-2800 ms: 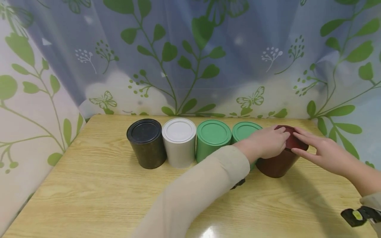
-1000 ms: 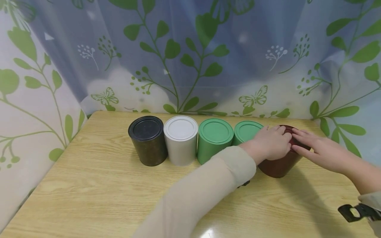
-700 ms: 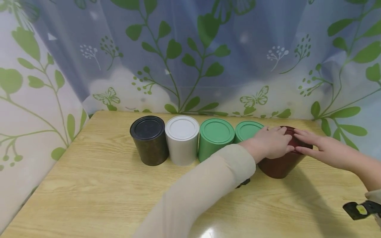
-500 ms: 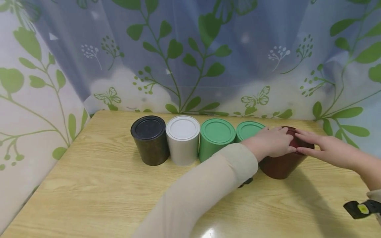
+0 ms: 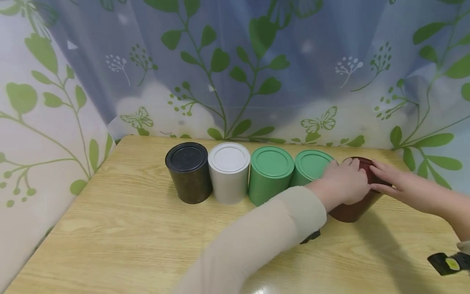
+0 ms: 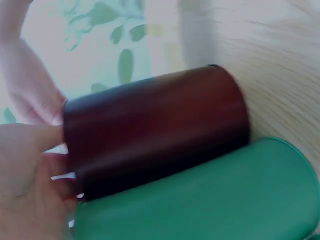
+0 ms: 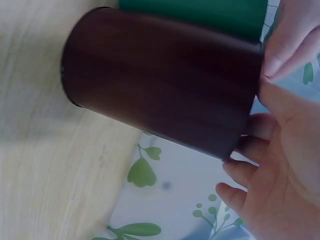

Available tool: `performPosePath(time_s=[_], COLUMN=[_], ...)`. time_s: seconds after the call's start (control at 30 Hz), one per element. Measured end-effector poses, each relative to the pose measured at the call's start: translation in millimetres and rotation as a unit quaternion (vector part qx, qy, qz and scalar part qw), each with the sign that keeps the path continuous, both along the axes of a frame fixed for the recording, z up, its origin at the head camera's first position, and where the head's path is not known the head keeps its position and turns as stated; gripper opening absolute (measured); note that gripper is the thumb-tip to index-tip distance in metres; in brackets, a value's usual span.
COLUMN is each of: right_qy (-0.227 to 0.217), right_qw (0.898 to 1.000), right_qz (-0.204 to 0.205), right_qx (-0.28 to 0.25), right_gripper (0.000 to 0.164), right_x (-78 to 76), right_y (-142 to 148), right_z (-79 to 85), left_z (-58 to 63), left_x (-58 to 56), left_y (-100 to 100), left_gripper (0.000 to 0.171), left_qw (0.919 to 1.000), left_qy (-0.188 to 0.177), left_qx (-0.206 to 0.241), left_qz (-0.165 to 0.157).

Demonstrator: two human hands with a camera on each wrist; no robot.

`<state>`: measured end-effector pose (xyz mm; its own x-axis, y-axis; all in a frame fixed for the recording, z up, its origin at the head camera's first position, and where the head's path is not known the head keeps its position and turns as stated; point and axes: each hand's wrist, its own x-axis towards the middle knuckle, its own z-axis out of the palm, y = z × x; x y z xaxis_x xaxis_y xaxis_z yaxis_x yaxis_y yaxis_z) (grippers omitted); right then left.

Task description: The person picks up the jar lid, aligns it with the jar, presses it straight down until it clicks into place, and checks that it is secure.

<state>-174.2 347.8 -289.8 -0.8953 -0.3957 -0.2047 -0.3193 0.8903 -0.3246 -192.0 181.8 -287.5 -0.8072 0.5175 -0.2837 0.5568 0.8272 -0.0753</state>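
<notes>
A dark red, lidded-looking canister stands at the right end of a row of cans. My left hand reaches across to its top, fingers spread over the left part. From the other side, my right hand has its thumb and fingers on the top near the right rim. In the left wrist view the red canister lies close against a green can. The right wrist view has fingertips right at the rim of the canister. Much of the canister's top is hidden by the hands.
Left of the red canister come two green cans, the nearer one partly behind my left hand and the other beside it. A white can and a black can continue the row. Behind the wooden table hangs a leaf-patterned curtain.
The whole scene has slid slightly right in the head view as the camera turned. Both hands stay at the canister's top, with small shifts of the fingers.
</notes>
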Motion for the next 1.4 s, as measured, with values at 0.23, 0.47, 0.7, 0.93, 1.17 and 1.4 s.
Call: performPosePath(time_s=[0.23,0.47,0.7,0.93,1.17,1.4], right_qy=[0.011,0.044,0.090,0.092,0.160,0.167], right_qw=[1.000,0.998,0.992,0.992,0.979,0.976], right_qz=[-0.002,0.004,0.007,-0.020,-0.006,-0.005], right_qx=[-0.023,0.041,0.084,0.089,0.127,0.137], right_gripper=[0.061,0.061,0.059,0.076,0.078,0.076], right_x=[6.4,4.0,10.5,20.5,24.4,22.4], right_y=[3.0,-0.3,-2.0,-4.7,-6.1,-7.9], right_z=[-11.5,-8.2,-13.5,-22.0,-27.2,-31.4], left_z=[-19.6,-21.4,-25.6,-29.0,-27.8,-32.5], left_x=[5.7,0.3,7.2,9.1,12.0,15.8], left_y=[-0.3,0.4,-0.8,0.4,-0.8,-5.0], left_gripper=[0.074,0.066,0.068,0.065,0.062,0.062], left_qw=[0.9932,0.9898,0.9837,0.9830,0.9798,0.9704], left_qy=[0.106,0.122,0.160,0.164,0.185,0.221], left_qx=[-0.031,-0.033,-0.067,-0.065,-0.053,-0.069], left_qz=[-0.038,-0.065,-0.049,-0.050,-0.054,-0.069])
